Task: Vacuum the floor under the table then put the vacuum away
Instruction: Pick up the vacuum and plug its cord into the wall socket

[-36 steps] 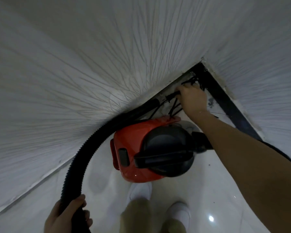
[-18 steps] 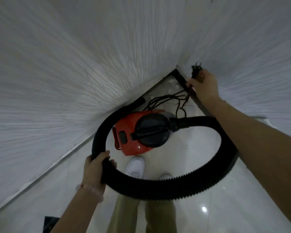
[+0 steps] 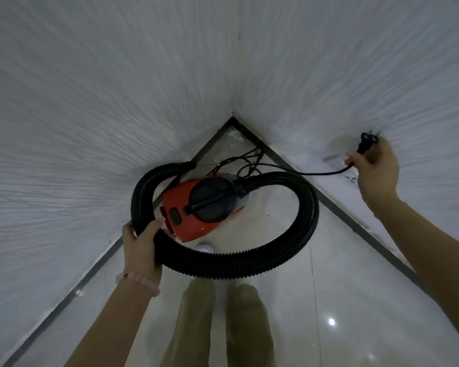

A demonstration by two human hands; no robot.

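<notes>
Okay, the vacuum (image 3: pixel 196 207) sits on the floor (image 3: pixel 355 300) in the corner, a red body with its black handle facing up at me. The hose (image 3: pixel 289 250) leaves the vacuum's right side, swings round in front of it and rises again on its left, so the vacuum sits inside the ring. My left hand (image 3: pixel 141 245) is just left of the vacuum's near end, with the fingers curled round the hose and the thumb over the top. My right hand (image 3: pixel 376 170) is well off to the vacuum's right, up by the wall (image 3: pixel 90 102). Its fingers pinch the cord (image 3: pixel 316 172) just under the plug (image 3: pixel 366 144), whose prongs point up, free of any socket I can make out. From there the cord runs to a loose tangle behind the vacuum.

That tangle is what worries me. If I draw the plug away, I judge the loops could cinch into a knot or catch on the hose joint, and the pull would drag or tip the vacuum. The hose ring is the other risk: lifted by the left hand alone, its far side might hook the vacuum's handle. The thin cord may also slip through so light a pinch.
</notes>
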